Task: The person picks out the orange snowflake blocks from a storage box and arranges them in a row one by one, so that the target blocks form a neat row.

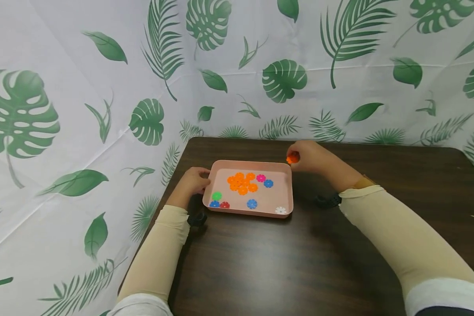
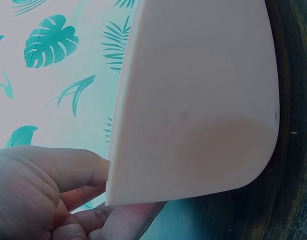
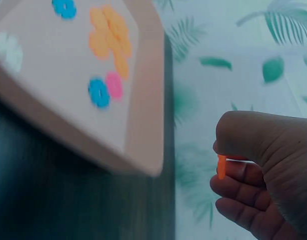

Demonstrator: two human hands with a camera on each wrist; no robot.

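Observation:
My left hand [image 1: 192,181] grips the left side of a shallow pink tray [image 1: 276,196]. In the left wrist view the thumb is at the edge of the tray [image 2: 203,75], with fingers reaching beneath it. Between the thumb and fingers of my right hand [image 1: 309,158] is a small orange flower-shaped disc [image 3: 221,167], pinched beside the tray's far right corner. Inside the tray lies a cluster of orange flower discs [image 1: 242,183]. Around them are a pink disc [image 1: 260,177], several blue discs [image 1: 252,204], a green disc [image 1: 217,196], a red disc [image 1: 224,205] and a white disc [image 1: 280,210].
The tray is over the far left part of a dark wooden table [image 1: 253,254]. Behind and to the left hangs a white cloth [image 1: 237,109] printed with green leaves. Each wrist wears a black strap device [image 1: 197,219].

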